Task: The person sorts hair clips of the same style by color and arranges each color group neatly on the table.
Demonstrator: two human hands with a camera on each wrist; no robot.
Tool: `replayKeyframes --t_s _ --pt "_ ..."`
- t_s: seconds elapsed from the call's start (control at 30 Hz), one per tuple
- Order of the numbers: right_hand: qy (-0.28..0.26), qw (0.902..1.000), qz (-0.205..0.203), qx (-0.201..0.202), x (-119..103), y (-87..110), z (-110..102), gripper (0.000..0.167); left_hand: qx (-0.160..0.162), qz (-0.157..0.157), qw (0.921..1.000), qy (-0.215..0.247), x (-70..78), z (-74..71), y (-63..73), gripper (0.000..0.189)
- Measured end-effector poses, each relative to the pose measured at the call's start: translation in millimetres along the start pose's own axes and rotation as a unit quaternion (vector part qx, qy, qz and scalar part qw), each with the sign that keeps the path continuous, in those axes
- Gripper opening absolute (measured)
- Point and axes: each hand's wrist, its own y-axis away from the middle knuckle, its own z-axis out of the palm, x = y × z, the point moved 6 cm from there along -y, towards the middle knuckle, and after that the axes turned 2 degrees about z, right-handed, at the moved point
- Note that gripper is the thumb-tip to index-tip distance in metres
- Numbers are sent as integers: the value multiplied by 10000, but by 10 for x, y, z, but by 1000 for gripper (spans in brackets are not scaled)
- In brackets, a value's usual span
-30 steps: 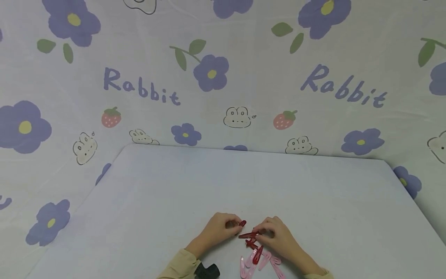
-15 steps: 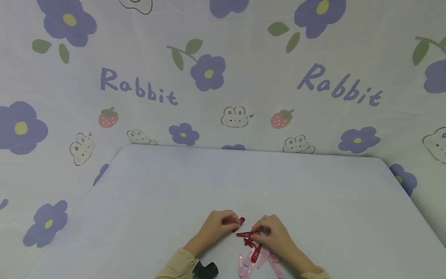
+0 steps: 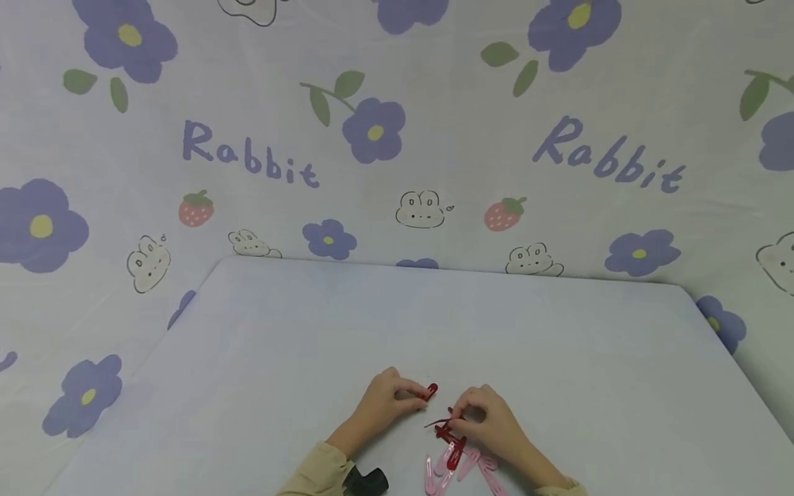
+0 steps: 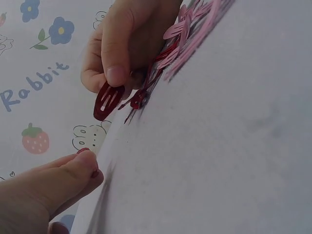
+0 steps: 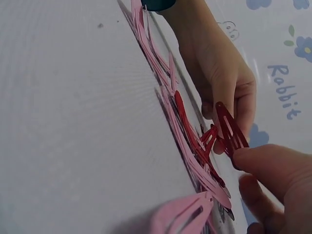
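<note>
Pinched narrowly in the left hand (image 3: 386,403): one red clip (image 3: 432,390). Pinched likewise in the right hand (image 3: 494,421): a second red clip (image 4: 103,107), near the loose red clips (image 3: 456,455) and pink clips (image 3: 428,477) overlapping on the white table (image 3: 279,358). Likely light, stiff but springy, slick on the glossy faces — best taken across both flat sides near one end, without twisting.

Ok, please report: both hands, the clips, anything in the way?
Left hand pinches red clip. Right hand pinches another red clip. Possibly in way: overlapping pink clips, loose red clips.
</note>
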Motion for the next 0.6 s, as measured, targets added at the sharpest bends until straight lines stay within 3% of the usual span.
replayKeyframes --t_s 0.13,0.3,0.43,0.6 --pt "-185 9997 -165 67 -47 4 -8 22 190 -51 9998 -9 -18 -23 -2 12" --pt "-244 9990 -381 -8 -69 -1 -41 22 649 -154 9976 -188 -78 -97 -33 13" --pt "-417 9987 -245 -168 -145 7 -40 16 930 -253 9950 -242 -165 -191 -29 17" --pt "-586 9977 17 -347 -320 -10 -58 7 1045 -566 9928 -150 -294 -298 -65 16"
